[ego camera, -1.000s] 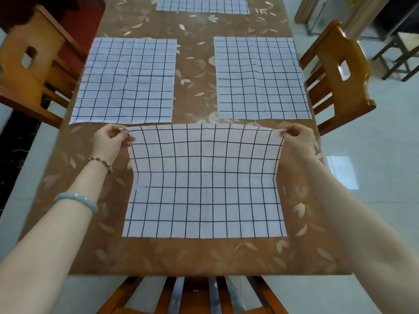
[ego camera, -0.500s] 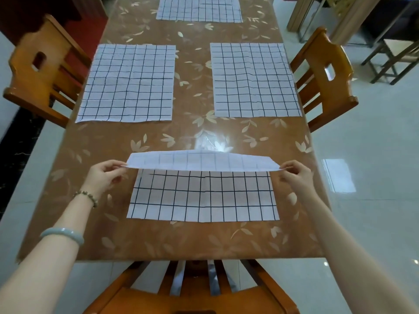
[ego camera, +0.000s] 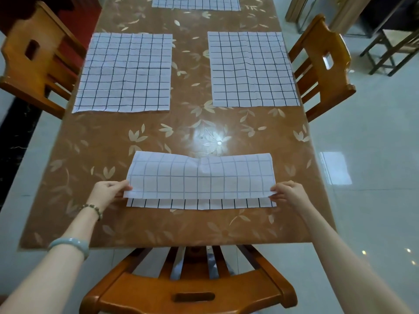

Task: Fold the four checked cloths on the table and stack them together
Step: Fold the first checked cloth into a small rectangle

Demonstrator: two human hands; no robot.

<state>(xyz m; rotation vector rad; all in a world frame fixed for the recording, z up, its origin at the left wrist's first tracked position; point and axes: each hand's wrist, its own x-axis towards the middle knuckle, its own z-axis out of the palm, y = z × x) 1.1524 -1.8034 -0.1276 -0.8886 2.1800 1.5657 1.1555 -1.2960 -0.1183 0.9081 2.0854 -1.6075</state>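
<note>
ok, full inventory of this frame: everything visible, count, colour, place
near cloth: 1, white with dark checks, near centre of the table, top layer folded toward the person, strip of lower layer showing at the near edge
flat cloths: 3, same check; mid-left, mid-right, far centre cut by the frame edge
table: 1, brown with pale leaf pattern, centre
wooden chairs: 3, orange-brown; left, right, near end
dark stool: 1, far right on the floor
floor: pale glossy tiles
bracelets: 2 on the left arm, beaded at the wrist, pale green bangle on the forearm
left hand: pinching the folded layer's left corner
right hand: pinching its right corner
</note>
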